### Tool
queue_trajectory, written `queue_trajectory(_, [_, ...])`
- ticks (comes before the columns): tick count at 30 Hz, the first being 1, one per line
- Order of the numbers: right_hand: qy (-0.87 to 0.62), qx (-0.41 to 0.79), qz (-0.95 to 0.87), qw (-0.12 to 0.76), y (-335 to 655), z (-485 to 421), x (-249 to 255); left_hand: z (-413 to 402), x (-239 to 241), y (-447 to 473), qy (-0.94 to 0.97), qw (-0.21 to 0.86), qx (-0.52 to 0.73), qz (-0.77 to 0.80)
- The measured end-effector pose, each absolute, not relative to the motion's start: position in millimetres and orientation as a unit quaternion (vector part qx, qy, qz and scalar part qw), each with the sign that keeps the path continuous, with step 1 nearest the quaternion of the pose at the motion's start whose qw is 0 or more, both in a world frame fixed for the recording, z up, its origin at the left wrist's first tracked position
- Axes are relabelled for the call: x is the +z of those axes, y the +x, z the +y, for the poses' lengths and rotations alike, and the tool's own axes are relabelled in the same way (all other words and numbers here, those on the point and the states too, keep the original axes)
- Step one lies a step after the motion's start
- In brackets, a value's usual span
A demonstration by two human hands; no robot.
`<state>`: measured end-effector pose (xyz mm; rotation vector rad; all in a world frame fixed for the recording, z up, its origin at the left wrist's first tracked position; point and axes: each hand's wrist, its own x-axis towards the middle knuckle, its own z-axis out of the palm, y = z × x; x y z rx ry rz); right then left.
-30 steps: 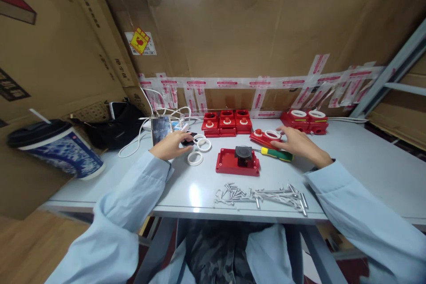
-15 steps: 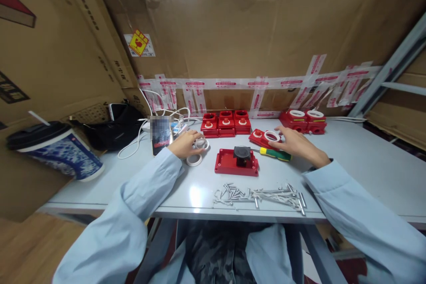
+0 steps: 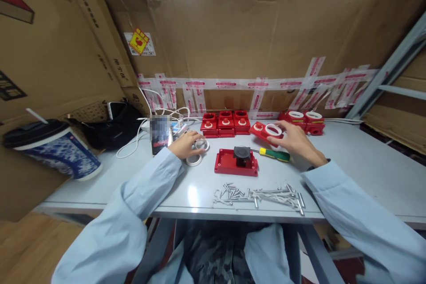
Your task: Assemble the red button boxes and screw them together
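Observation:
My right hand [image 3: 296, 142] grips the right end of a red cover [image 3: 258, 129], thumb at the near edge and fingers behind. A white ring [image 3: 273, 130] sits around the cover's round opening. The cover is tilted and raised a little above the table. On the left, my left hand [image 3: 184, 144] has thumb and fingers around a white ring [image 3: 206, 145]; part of that ring is hidden by the fingers. Another white ring [image 3: 194, 160] lies just below it. Between my hands stands a red open base [image 3: 226, 164] with a black round-topped part [image 3: 242, 153] in it.
A green-and-yellow screwdriver [image 3: 276, 155] lies beside the base. Loose screws and metal pins [image 3: 233, 193] spread along the front. Several red housings [image 3: 226, 125] stand at the back, two more with white rings [image 3: 304, 124] at right. A phone [image 3: 161, 135], cables and a cup [image 3: 63, 153] are left.
My right hand has lifted and tilted the red cover, its white-ringed face turned more towards me. My left hand stays in the same place at the white rings.

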<state>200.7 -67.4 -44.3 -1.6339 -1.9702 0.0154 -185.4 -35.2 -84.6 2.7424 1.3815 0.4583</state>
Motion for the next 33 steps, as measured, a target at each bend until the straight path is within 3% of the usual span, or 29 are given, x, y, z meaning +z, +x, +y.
queue_trajectory(4, [-0.534,0.008,-0.714,0.452,188.2,-80.6,-32.0,-46.1,-71.8,-175.8,0.888,0.017,0.212,0.407])
queue_trajectory(6, [-0.475,0.055,-0.742,0.469,175.1,-89.2,-30.0,-57.4,-60.5,-164.8,0.883,0.028,0.280,0.375])
queue_trajectory(11, [-0.383,0.103,-0.830,0.391,143.2,-107.6,-32.3,-82.4,-38.7,-129.6,0.876,0.064,0.384,0.284])
queue_trajectory(18, [-0.377,0.121,-0.835,0.381,137.6,-114.7,-38.0,-86.4,-44.7,-104.1,0.907,0.128,0.314,0.250])
queue_trajectory(33, [-0.322,0.080,-0.893,0.304,138.1,-115.5,-47.5,-83.4,-57.0,-100.4,0.920,0.121,0.269,0.258])
